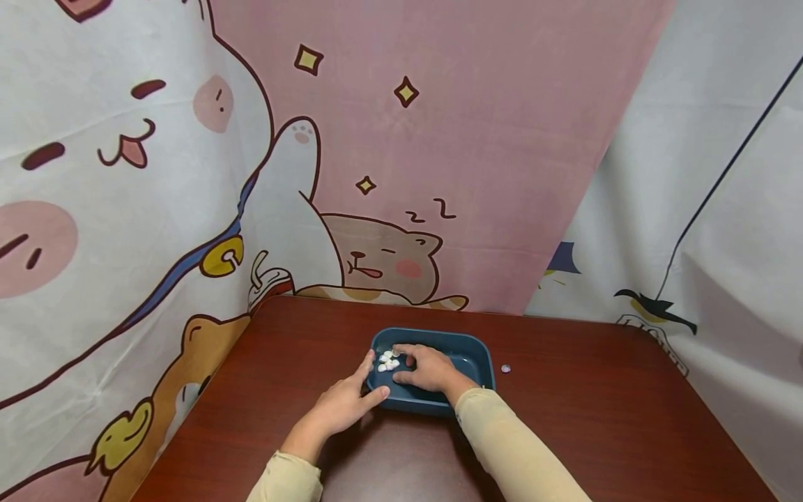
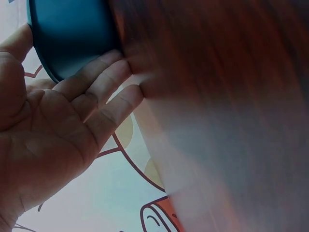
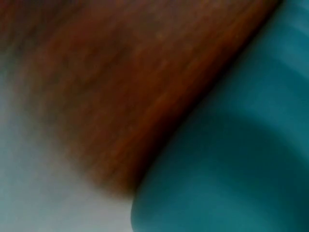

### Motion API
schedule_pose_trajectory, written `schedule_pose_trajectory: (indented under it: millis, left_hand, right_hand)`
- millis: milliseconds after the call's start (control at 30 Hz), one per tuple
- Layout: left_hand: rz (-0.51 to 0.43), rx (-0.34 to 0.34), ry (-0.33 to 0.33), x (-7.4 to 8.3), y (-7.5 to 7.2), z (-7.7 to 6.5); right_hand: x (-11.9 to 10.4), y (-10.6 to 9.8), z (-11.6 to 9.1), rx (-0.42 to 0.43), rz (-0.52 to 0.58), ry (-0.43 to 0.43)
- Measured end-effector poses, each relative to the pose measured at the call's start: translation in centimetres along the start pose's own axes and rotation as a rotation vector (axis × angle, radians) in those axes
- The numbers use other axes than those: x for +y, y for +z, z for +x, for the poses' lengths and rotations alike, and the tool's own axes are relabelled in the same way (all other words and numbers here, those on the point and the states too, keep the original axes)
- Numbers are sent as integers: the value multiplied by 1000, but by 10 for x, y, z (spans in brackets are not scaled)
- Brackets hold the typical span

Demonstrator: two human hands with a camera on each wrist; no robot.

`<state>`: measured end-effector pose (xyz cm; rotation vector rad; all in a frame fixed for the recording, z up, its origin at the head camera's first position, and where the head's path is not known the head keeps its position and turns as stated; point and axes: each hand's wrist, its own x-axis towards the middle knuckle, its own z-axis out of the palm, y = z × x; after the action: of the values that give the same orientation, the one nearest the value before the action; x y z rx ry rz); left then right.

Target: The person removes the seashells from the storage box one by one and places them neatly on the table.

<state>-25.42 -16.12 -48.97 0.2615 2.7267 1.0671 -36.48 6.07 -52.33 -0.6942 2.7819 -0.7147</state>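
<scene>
Blue tray (image 1: pixel 414 406): white pieces (image 1: pixel 392 364) lie inside its left end; left hand (image 1: pixel 341 404), spread, touches that end. Whether the right hand (image 1: pixel 433 369), inside, pinches anything, I can't tell; a hasty sweep could scatter them.

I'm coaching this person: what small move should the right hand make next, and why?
The right hand should probably pinch one of the white pieces: its thumb and forefinger stand apart beside them inside the blue tray, while the left hand touches the tray's end, perhaps steadying it.
</scene>
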Motion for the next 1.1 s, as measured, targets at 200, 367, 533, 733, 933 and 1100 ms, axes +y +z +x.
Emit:
schedule_pose_trajectory:
  millis: [200,367,533,733,933,1100]
  left_hand:
    - [8,12,1,0,1,-1]
    - [14,19,-3,1,2,-1]
    - [16,20,-3,2,3,-1]
    - [14,19,-6,2,4,-2]
    - [17,24,-4,3,4,-2]
    - [23,28,-4,3,4,-2]
  right_hand:
    - [0,2,0,7,8,12]
    - [0,2,0,6,9,21]
    - [-1,1,-2,6,16,12]
    - [0,2,-4,6,40,4]
    - [1,3,-3,14,36,-10]
    - [1,2,-3,20,39,-6]
